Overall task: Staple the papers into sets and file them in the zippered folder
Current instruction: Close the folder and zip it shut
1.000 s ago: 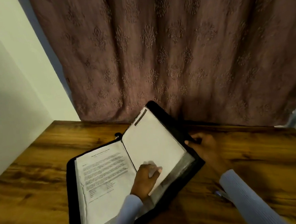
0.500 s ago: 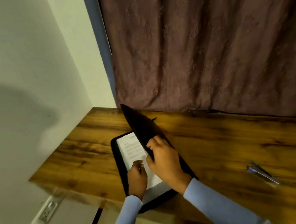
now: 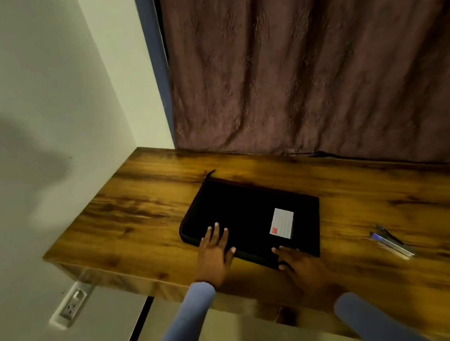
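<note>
A: Cover's down — the zippered folder point(image 3: 250, 217) now lies shut near the table's point(image 3: 145, 211) front-left corner, papers inside

B: Left hand point(image 3: 215, 249) flat on it, fingers spread; right hand point(image 3: 298, 262) touches its near edge, fingers loose — zipping comes next, I'd say

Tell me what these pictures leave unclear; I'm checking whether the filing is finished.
- Papers: out of sight in the head view; the closed black folder covers whatever is inside.
- Zipper: too dark and small to tell whether it is run shut.
- Label on the cover: print too small to read.
- Stapler: blurred, details unclear.
- Right hand: motion-blurred at the folder's near edge; grip uncertain. Left hand lies flat on it.
</note>
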